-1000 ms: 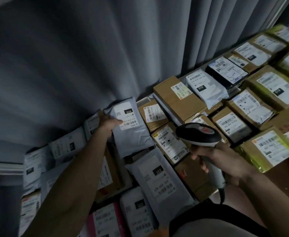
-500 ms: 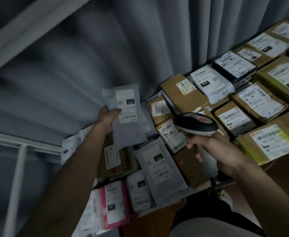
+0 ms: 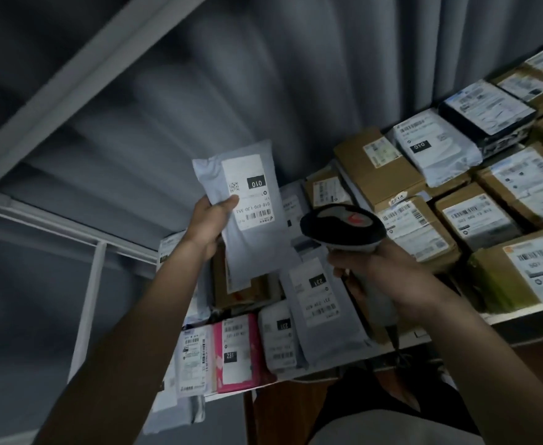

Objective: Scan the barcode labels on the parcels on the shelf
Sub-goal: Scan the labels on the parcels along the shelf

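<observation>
Grey plastic mailer bag, white barcode label marked 010: lifted clear above the white metal shelf, pinched along its edge by the left hand. Black-and-grey handheld barcode scanner: gripped by the right hand, head just beside the bag. Shelf: crowded with labelled brown cardboard boxes.

L hand lifted the grey mailer off the shelf pile, now held up w/ label facing cam.
</observation>
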